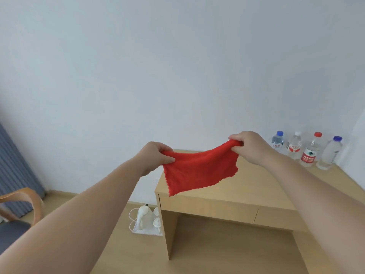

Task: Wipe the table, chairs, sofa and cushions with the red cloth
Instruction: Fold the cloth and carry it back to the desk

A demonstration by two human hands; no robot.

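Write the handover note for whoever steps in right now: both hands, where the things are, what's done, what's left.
Left hand: pinches the red cloth at one top corner.
Right hand: pinches the other top corner; the cloth hangs spread in the air over the table, not touching it.
Four water bottles stand at the table's far right corner; chair at the left.
Done: no wiping visible. Left: table, chairs; sofa and cushions are out of view.
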